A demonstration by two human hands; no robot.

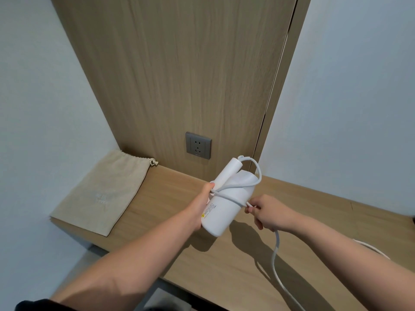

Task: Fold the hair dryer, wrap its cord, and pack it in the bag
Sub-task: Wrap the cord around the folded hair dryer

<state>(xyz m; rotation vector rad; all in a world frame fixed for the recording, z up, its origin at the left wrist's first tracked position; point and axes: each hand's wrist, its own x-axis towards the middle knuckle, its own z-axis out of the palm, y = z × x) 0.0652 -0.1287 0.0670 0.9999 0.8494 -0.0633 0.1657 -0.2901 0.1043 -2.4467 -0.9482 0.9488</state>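
Left hand (199, 209) grips folded white hair dryer (221, 212) above wooden shelf (170, 198), right hand (267, 213) pinches cord (233, 187) looped round it, beige bag (98, 194) far left of hands.

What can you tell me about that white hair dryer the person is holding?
The hair dryer is plain white, smooth and plastic-looking, with a fat round barrel and a slimmer handle folded against it. Small print and a yellow warning mark sit on its side. It is held tilted in the air above the wooden shelf. The left hand grips the barrel, while the right hand pinches the white cord, which loops loosely around the body and trails down to the right.
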